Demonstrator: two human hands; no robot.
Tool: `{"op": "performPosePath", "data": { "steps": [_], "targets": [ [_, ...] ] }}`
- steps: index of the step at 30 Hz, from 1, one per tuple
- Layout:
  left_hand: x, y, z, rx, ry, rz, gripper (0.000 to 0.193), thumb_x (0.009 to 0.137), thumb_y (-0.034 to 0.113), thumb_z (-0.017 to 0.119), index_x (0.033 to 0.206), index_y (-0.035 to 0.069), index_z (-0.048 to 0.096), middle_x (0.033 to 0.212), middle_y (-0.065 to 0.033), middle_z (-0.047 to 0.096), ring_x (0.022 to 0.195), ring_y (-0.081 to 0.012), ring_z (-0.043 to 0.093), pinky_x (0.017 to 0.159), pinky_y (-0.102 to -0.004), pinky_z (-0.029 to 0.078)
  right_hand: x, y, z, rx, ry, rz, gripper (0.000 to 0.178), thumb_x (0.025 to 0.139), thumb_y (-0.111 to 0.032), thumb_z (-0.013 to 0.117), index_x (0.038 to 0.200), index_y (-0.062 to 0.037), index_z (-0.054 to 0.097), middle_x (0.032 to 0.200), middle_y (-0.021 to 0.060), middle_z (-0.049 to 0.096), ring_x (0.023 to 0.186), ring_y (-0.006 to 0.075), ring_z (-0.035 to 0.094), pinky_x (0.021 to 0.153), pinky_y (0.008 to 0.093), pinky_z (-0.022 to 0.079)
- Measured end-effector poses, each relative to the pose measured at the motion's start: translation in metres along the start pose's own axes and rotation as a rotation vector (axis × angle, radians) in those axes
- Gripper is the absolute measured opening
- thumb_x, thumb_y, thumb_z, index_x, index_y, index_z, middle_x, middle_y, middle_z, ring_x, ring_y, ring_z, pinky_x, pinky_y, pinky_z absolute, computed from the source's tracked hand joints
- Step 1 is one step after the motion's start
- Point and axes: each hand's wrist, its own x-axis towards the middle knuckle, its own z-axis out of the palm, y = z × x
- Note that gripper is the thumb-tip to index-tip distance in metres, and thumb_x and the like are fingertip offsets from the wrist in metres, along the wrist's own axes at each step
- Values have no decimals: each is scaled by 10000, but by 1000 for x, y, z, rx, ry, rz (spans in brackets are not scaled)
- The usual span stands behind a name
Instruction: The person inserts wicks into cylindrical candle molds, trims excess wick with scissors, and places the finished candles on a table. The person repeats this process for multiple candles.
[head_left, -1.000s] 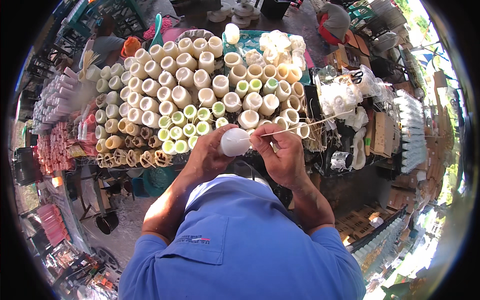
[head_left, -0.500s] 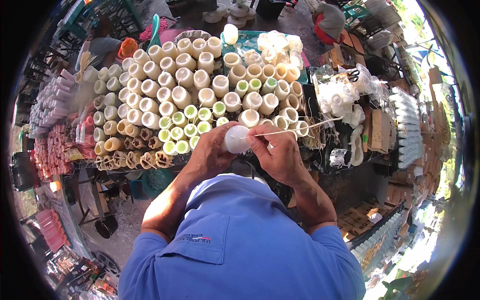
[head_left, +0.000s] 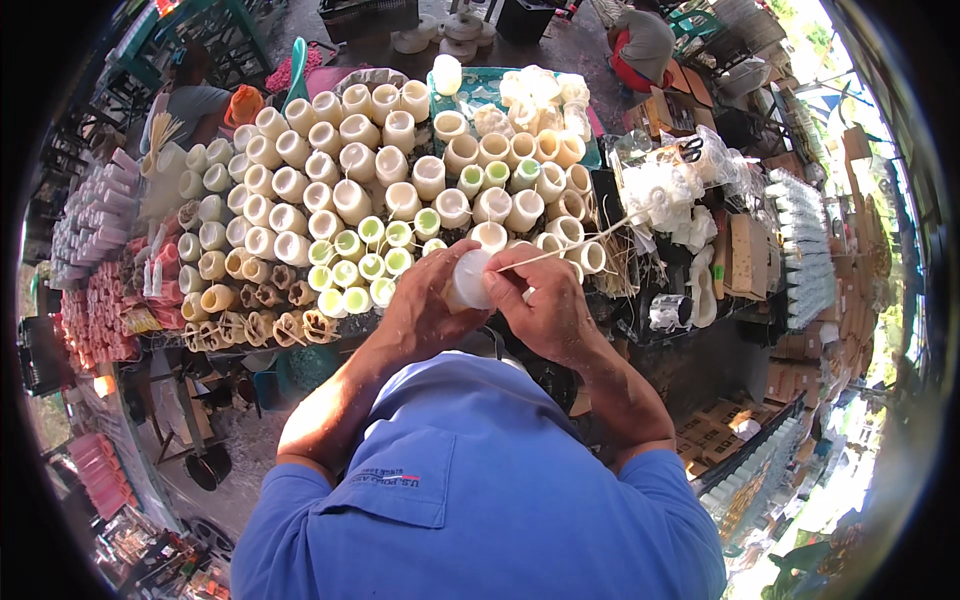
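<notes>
My left hand (head_left: 425, 298) is wrapped round a white cylindrical candle (head_left: 470, 282), its pale round end turned up toward me. A long cream wick (head_left: 575, 246) stretches from beside that end, up and to the right. My right hand (head_left: 548, 312) pinches the wick close to the candle, with thumb and fingers at the candle's right edge. Whether the wick enters the candle is hidden by the fingers. Just beyond my hands stand rows of cream hollow wax cylinders (head_left: 353, 201) and smaller ones with green insides (head_left: 371, 267), several with wicks sticking out.
White wax pieces (head_left: 533, 90) lie on a teal tray (head_left: 475, 100) at the back. Scissors (head_left: 690, 150) rest on plastic bags at right, near a cardboard box (head_left: 747, 257). Pink candles (head_left: 92, 318) are stacked at left. Other people sit at the far left and far right.
My right fingers have shifted in against the candle's end. The wick slants up more steeply and reaches less far right. The left hand keeps its hold; the whole view has shifted slightly.
</notes>
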Motion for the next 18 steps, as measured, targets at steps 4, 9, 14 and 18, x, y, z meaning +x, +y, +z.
{"op": "performPosePath", "data": {
  "steps": [4, 9, 14, 18],
  "targets": [
    [-2, 0, 2, 67, 43, 66, 789, 732, 168, 922, 1433, 79, 571, 1187, -185, 705, 1089, -383, 693, 948, -455, 552, -4, 1, -9, 173, -31, 205, 205, 991, -164, 699, 1012, 40, 710, 966, 148, 751, 837, 235, 711, 756, 367, 550],
    [2, 10, -10, -97, 11, 99, 713, 724, 130, 899, 1373, 63, 611, 1188, -139, 715, 1149, -303, 702, 997, -404, 546, -9, 7, -27, 223, 8, 318, 221, 1031, -180, 655, 1020, 39, 684, 892, 119, 706, 785, 209, 656, 745, 358, 529],
    [12, 27, -32, -468, -261, 110, 706, 630, 53, 866, 1312, 44, 684, 1554, -133, 499, 1410, -259, 538, 1155, -427, 452, -3, 11, -18, -50, -183, 225, 192, 996, -180, 652, 1054, -2, 695, 919, 202, 701, 859, 376, 679, 788, 459, 535],
    [18, 35, -27, -560, -336, 15, 711, 627, 29, 845, 1321, 42, 692, 1460, -113, 583, 1367, -246, 567, 1185, -424, 428, -2, 8, -12, -216, -336, 230, 215, 943, -171, 672, 1086, -18, 720, 1011, 255, 716, 976, 419, 691, 858, 489, 553]
  ]
}}
